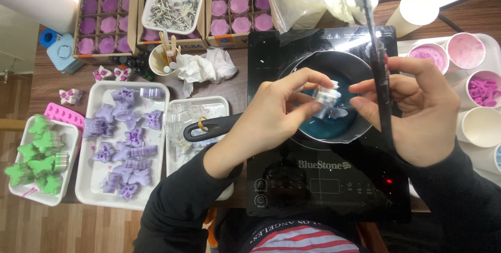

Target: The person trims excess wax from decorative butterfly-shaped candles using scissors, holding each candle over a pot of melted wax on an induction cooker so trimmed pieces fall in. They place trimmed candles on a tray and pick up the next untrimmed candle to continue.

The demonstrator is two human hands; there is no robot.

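My left hand (271,117) pinches a small clear plastic mould (326,98) over a black pan (308,70) of dark teal liquid wax. My right hand (417,109) reaches toward the mould with its fingertips while gripping a long dark stick (380,70) that stands nearly upright. The pan sits on a black induction cooker (323,180), and its handle (209,128) points left.
A white tray of purple butterfly wax shapes (125,143) lies at left, beside a tray of green ones (39,161) and a tray of clear moulds (195,115). Boxes of pink wax pieces (107,15), a tray of metal wicks (175,5) and paper cups (482,91) ring the cooker.
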